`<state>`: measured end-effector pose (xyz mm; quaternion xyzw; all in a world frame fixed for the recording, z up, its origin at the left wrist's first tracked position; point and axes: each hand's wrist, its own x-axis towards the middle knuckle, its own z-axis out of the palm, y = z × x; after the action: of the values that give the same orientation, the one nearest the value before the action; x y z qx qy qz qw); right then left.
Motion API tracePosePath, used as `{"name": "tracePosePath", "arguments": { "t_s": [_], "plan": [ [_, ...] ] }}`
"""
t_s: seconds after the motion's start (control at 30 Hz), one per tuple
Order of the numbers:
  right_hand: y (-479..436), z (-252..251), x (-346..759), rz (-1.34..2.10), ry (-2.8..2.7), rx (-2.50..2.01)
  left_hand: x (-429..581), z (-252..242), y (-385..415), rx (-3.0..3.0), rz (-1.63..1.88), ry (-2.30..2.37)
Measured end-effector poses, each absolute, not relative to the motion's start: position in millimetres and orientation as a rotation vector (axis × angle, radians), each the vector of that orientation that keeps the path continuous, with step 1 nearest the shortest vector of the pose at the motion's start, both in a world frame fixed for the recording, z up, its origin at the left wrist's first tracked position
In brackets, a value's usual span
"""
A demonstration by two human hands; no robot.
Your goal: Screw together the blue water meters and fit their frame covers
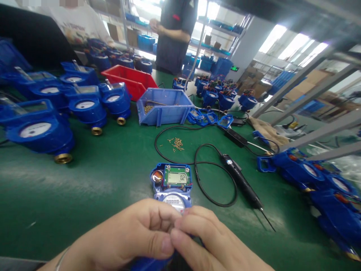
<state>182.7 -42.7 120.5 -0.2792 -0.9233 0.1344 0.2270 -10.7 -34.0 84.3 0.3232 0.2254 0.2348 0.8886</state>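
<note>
A blue water meter [172, 194] lies on the green bench right in front of me. Its upper housing is uncovered, so a green circuit board with a small display [177, 178] shows. Over the meter's near end, my left hand [141, 229] and my right hand [205, 237] meet with fingertips touching. Both hands are curled closed; whatever they pinch is hidden between the fingers. Below them a blue part [152, 264] shows at the bottom edge, mostly covered. A black electric screwdriver [242, 181] rests to the right, its bit pointing toward me.
Small brass screws [177, 144] are heaped beyond the meter. A blue bin [165, 107] and a red bin [128, 81] stand behind. Several finished-looking meters [87, 107] line the left; more meters [324, 180] sit right. A looped cable [216, 203] lies beside the screwdriver. A person [177, 37] stands across.
</note>
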Motion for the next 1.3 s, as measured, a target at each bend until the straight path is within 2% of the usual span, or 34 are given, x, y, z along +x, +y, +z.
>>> {"name": "tracePosePath", "arguments": {
  "t_s": [0.07, 0.2, 0.27, 0.37, 0.5, 1.3],
  "plan": [
    [-36, 114, 188, 0.444, -2.521, -0.835, -16, 83, -23, 0.878, 0.646, 0.739],
    [-11, 96, 197, 0.501, -2.425, -0.996, -21, 58, 9, 0.987, 1.3, 1.456],
    [4, 87, 194, 0.483, -2.359, -1.033, -19, 38, 21, 0.871, 1.427, 1.474],
    [23, 79, 183, 0.536, -2.306, -1.031, -13, 17, 29, 0.625, 1.269, 1.181],
    [34, 76, 171, 0.628, -2.292, -1.041, -8, 12, 25, 0.456, 1.096, 0.908],
    [35, 73, 173, 0.807, -2.324, -1.145, -13, 9, 22, 0.523, 1.003, 0.783]
  ]
}}
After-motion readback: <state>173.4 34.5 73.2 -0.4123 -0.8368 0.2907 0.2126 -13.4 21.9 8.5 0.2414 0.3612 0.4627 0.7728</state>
